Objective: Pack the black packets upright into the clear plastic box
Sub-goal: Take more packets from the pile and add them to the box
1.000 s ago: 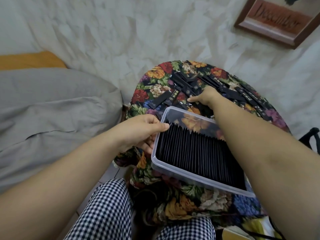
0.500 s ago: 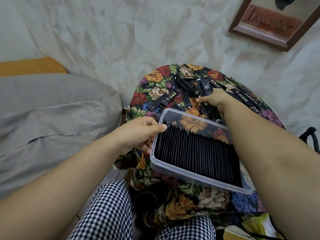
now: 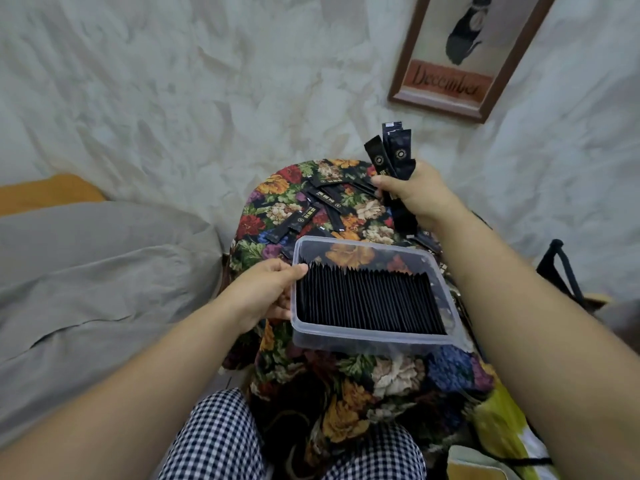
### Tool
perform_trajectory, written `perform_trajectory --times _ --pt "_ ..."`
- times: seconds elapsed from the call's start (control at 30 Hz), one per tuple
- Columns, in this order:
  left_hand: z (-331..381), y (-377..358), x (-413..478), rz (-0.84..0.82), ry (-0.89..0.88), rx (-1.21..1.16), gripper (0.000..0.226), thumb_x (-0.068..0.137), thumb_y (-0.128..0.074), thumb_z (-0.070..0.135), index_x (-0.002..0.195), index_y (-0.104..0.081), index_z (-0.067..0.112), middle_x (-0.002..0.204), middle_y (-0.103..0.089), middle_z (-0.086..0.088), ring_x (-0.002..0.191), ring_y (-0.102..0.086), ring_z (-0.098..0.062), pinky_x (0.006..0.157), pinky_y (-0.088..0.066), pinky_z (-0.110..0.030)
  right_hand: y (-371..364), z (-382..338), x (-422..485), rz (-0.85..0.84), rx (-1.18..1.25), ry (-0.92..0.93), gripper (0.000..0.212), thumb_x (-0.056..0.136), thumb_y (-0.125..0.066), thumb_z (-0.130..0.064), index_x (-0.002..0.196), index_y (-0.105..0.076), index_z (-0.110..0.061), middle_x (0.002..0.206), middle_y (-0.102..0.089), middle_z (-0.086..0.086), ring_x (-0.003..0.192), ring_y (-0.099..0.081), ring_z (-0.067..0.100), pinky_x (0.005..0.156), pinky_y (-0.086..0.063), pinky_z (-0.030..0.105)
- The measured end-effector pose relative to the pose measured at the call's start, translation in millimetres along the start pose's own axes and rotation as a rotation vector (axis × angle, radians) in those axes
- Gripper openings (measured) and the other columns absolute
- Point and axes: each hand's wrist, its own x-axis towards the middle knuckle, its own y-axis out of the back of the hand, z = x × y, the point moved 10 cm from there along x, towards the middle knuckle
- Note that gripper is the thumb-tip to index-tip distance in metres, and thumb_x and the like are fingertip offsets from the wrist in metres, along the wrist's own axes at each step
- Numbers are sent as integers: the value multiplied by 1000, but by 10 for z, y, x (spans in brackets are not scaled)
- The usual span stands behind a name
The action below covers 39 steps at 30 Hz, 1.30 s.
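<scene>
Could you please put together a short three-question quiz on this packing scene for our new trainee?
1. True or false: the right hand grips a bunch of black packets.
2. Where in the clear plastic box does the floral cloth show through the bottom, beside the packed row? A) along the far wall B) along the near wall C) nowhere
3. Fill in: the left hand grips the box at its ___ wall.
Key: 1 true; 2 A; 3 left.
</scene>
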Motion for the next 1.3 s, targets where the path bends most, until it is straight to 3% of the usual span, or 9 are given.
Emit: perform_trajectory --times 0.23,0.37,0.47,0.53,0.67,0.77,0.9,1.1,1.3 --pt "-3 0 -59 54 -23 0 30 93 -56 36 75 -45 15 67 -50 -4 54 -49 -14 44 -45 -22 -644 258 -815 -186 326 -304 12 82 -66 4 85 -57 -3 65 -61 14 55 -60 22 48 -51 29" --pt "-3 -27 -116 46 -39 -4 29 93 -56 36 80 -47 12 62 -51 -1 52 -51 -13 46 -47 -23 -785 326 -983 -135 201 -376 27 81 -69 -2 106 -58 3 82 -63 11 74 -63 24 53 -49 26" --pt "-30 -26 -136 47 -43 -23 28 93 -56 37 84 -48 11 63 -53 -2 51 -52 -13 45 -47 -22 -863 315 -1042 -115 75 -374 20 78 -72 -11 94 -60 -8 88 -63 5 94 -61 25 69 -50 30" --pt "-28 -37 -149 36 -47 -28 28 93 -55 36 86 -48 10 65 -55 -4 51 -53 -13 45 -47 -21 -961 377 -1030 -118 -2 -379 34 64 -76 -26 92 -65 -10 101 -67 15 102 -61 32 86 -53 42" --pt "-11 -49 -149 1 -50 -12 29 93 -56 36 84 -46 10 66 -56 -5 47 -55 -12 46 -48 -22 -1079 668 -901 -178 -108 -361 67 36 -69 -48 98 -62 -26 120 -55 13 109 -52 31 87 -52 43" --pt "-3 -30 -127 -1 -52 14 31 92 -57 36 86 -45 9 68 -55 -7 45 -56 -12 46 -48 -22 -1054 513 -1046 -213 -138 -359 74 46 -80 -35 115 -57 -25 128 -50 9 97 -61 29 68 -54 31" --pt "16 -3 -132 26 -82 54 33 91 -59 37 86 -44 9 68 -56 -8 47 -56 -14 48 -49 -24 -1030 404 -1155 -243 -210 -334 73 71 -80 -22 134 -43 -18 131 -41 2 109 -54 24 80 -47 29" --pt "243 91 -247 174 -300 222 34 90 -62 31 115 -40 22 87 -52 -4 66 -56 -12 52 -49 -23 -951 342 -1260 -228 -219 -267 36 77 -77 -16 110 -62 -16 102 -59 -1 90 -60 19 73 -49 28" --pt "457 90 -303 247 -474 450 38 89 -60 32 125 -50 25 102 -51 0 92 -57 -17 84 -51 -38 -951 347 -1242 -220 -98 -289 37 80 -76 -19 114 -65 -14 96 -59 -9 81 -59 8 66 -46 21"
